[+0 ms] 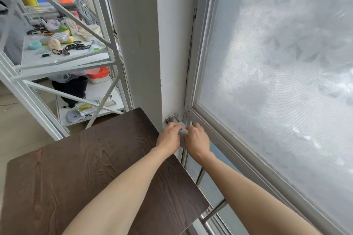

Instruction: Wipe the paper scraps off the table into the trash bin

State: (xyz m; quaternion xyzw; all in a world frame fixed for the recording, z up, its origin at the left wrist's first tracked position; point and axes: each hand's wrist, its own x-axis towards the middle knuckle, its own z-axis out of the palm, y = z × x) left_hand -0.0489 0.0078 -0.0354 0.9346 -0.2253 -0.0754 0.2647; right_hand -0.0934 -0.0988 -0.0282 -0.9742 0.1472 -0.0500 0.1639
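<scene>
Beyond the far corner of the bench (95,168), both hands are meeting at a grey cloth (183,131) draped on a metal rail (172,118) beside the window (277,63). Left hand (169,137) and right hand (196,139) are each curling their fingers (174,126) closed on the cloth. Scraps and bin are lying out of view.

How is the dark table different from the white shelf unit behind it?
The table is dark brown woodgrain, and its visible top is bare; the shelf unit is white metal with crossed braces, and its shelves are crowded with hair ties, bags and colourful items. The table has a single surface, while the shelf unit has several tiers. Both stand by the white wall.
</scene>
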